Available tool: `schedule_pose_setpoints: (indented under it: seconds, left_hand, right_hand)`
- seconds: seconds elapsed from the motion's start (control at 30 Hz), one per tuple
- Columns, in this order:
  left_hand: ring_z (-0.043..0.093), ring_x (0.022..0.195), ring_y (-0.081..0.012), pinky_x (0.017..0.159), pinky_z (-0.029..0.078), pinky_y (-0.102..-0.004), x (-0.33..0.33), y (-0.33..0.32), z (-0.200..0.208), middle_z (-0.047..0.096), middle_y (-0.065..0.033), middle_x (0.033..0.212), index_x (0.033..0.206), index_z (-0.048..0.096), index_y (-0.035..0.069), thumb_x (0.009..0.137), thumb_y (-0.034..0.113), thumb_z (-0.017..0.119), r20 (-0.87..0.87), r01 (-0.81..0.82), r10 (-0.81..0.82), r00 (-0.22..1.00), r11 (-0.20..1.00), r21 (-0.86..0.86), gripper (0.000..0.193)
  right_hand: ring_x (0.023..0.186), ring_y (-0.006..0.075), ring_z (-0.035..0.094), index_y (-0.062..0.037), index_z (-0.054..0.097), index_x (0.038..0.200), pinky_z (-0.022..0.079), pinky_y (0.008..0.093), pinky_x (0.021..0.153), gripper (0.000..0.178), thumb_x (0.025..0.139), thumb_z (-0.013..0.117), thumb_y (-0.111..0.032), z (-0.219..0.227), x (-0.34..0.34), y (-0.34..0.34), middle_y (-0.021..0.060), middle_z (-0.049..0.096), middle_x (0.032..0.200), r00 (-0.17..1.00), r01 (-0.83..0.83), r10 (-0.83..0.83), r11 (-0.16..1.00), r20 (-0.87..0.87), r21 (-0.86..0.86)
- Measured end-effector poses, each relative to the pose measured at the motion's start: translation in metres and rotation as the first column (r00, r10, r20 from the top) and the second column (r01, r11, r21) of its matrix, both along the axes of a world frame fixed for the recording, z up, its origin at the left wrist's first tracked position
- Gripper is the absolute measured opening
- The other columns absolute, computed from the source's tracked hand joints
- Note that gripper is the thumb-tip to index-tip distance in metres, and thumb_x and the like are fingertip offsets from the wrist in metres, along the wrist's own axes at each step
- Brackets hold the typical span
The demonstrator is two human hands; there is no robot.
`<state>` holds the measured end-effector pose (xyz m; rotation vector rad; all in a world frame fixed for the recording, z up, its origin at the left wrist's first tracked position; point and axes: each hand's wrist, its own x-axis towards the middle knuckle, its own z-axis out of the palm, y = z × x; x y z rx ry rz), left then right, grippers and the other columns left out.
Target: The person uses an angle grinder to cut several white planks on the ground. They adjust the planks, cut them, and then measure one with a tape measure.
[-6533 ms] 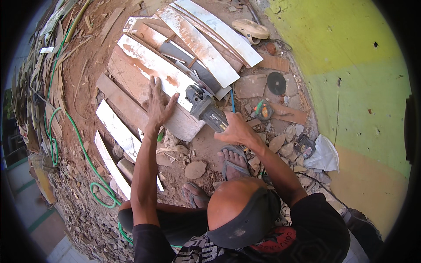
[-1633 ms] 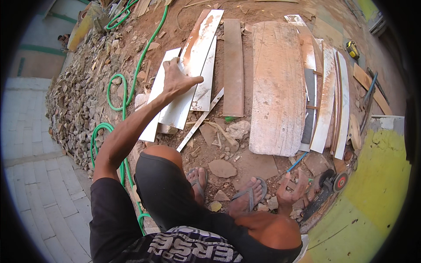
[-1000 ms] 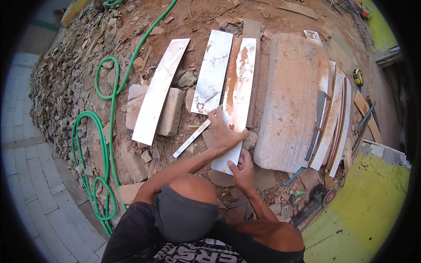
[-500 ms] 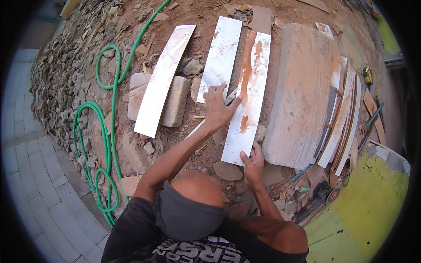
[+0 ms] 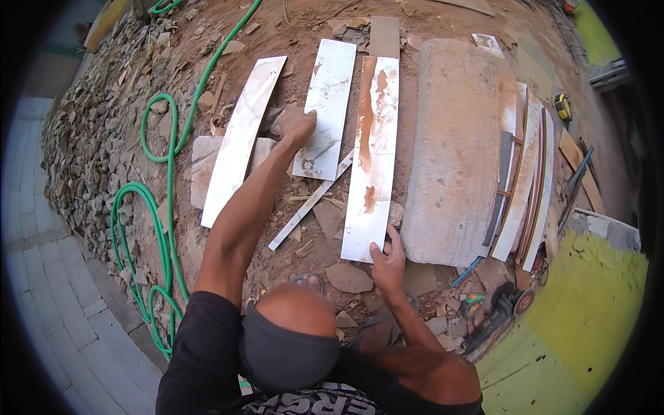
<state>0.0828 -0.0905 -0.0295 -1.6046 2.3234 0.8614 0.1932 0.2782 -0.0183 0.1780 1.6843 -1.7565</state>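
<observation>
Three long white tile strips lie side by side on the dirt and stones before me. My right hand (image 5: pixel 390 263) pinches the near end of the right tile strip (image 5: pixel 379 155), which has brown stains; the thumb is on its face and fingers are along the edge. My left hand (image 5: pixel 299 126) is closed at the left edge of the middle tile strip (image 5: pixel 330 97), its thumb on the edge and most fingers hidden. Left of that hand, the left tile strip (image 5: pixel 242 142) rests across a stone block (image 5: pixel 206 155). A thin white offcut (image 5: pixel 308 213) lies slantwise between the middle and right strips.
A broad stone slab (image 5: pixel 453 152) lies to the right, with several narrow strips (image 5: pixel 517 187) beside it. Further right is a tape measure (image 5: pixel 564 107); an angle grinder (image 5: pixel 508 304) sits at the near right. A green hose (image 5: pixel 166 235) loops beside the rubble (image 5: pixel 90 152).
My left hand has left the gap between the middle and right strips and moved left to the middle strip's left edge. My right hand keeps its hold. The whole view has shifted slightly.
</observation>
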Motion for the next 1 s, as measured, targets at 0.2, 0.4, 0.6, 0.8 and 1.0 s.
schedule_pose_setpoints:
  seconds: [0.2, 0.4, 0.6, 0.8, 1.0]
  left_hand:
    - [0.068, 0.104, -0.0344, 0.091, 0.051, -0.0438, 0.001, 0.024, 0.011, 0.071, -0.0215, 0.105, 0.113, 0.063, -0.002, 0.097, 0.031, 0.069, -0.333, -0.044, 0.004, 0.943, 0.993, -0.111, 0.037]
    - [0.067, 0.095, -0.0440, 0.086, 0.048, -0.0524, 0.023, 0.034, 0.019, 0.069, -0.0277, 0.094, 0.105, 0.057, -0.002, 0.099, 0.023, 0.065, -0.460, -0.100, 0.010, 0.888, 0.980, -0.171, 0.028]
    - [0.067, 0.084, -0.0423, 0.078, 0.049, -0.0508, 0.072, 0.050, 0.019, 0.068, -0.0268, 0.088, 0.104, 0.057, -0.004, 0.099, 0.016, 0.063, -0.456, -0.098, -0.008, 0.890, 0.973, -0.208, 0.022]
    - [0.069, 0.090, -0.0342, 0.086, 0.052, -0.0429, 0.100, 0.040, 0.015, 0.071, -0.0223, 0.097, 0.109, 0.064, -0.004, 0.100, 0.021, 0.065, -0.432, -0.034, -0.055, 0.900, 0.980, -0.195, 0.028]
    - [0.069, 0.109, -0.0302, 0.101, 0.051, -0.0369, 0.112, 0.074, 0.050, 0.069, -0.0210, 0.122, 0.137, 0.059, -0.004, 0.101, 0.026, 0.066, -0.100, 0.362, -0.547, 0.831, 0.669, -0.649, 0.048]
  right_hand:
    - [0.099, 0.0190, 0.067, 0.0023, 0.036, 0.149, 0.053, 0.0316, 0.089, 0.057, 0.097, 0.060, -0.002, 0.006, 0.002, -0.003, 0.0156, 0.068, 0.111, 0.990, -0.074, 0.087, 0.990, -0.108, 0.121]
    - [0.108, 0.0235, 0.064, 0.0025, 0.042, 0.144, 0.049, 0.0376, 0.095, 0.051, 0.098, 0.060, -0.011, -0.014, 0.007, -0.001, 0.0186, 0.066, 0.115, 0.956, -0.021, 0.085, 0.975, -0.281, 0.222]
    - [0.105, 0.0241, 0.062, 0.0045, 0.056, 0.127, 0.048, 0.0395, 0.093, 0.036, 0.102, 0.055, -0.021, 0.018, -0.009, -0.006, 0.0180, 0.065, 0.112, 0.989, -0.010, 0.047, 0.966, -0.137, 0.258]
    - [0.100, 0.0231, 0.063, 0.0055, 0.059, 0.122, 0.049, 0.0392, 0.090, 0.034, 0.104, 0.055, -0.023, 0.024, -0.002, -0.013, 0.0165, 0.067, 0.107, 0.992, 0.002, 0.032, 0.966, -0.126, 0.257]
    - [0.100, 0.0220, 0.063, 0.0055, 0.058, 0.121, 0.050, 0.0390, 0.089, 0.035, 0.106, 0.054, -0.026, 0.030, -0.004, -0.015, 0.0159, 0.067, 0.105, 0.996, -0.033, 0.052, 0.973, -0.079, 0.227]
